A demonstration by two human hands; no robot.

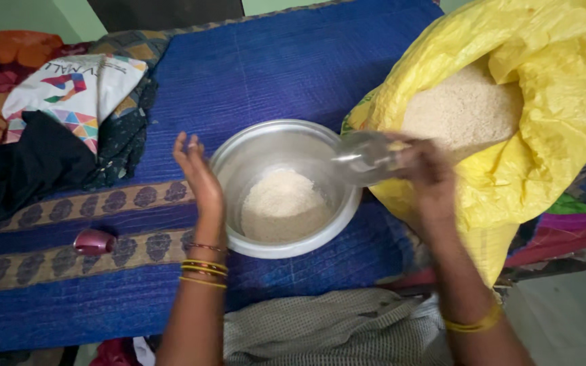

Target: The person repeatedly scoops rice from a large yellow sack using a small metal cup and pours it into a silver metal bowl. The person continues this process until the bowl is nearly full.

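Note:
A round metal bowl (239,157) sits on a blue patterned mat and holds a heap of white rice (281,200). My right hand (428,169) grips a small clear glass (369,157), tilted over the bowl's right rim. My left hand (200,175) stands edge-on beside the bowl's left rim, fingers straight and holding nothing. An open yellow sack (530,129) full of rice (466,108) lies just right of the bowl, behind my right hand.
The blue mat (266,68) with brown borders covers the surface. A small pink object (93,241) lies at the left front. Folded clothes and a white printed bag (76,88) are piled at the back left. Checked grey cloth (334,329) lies in front.

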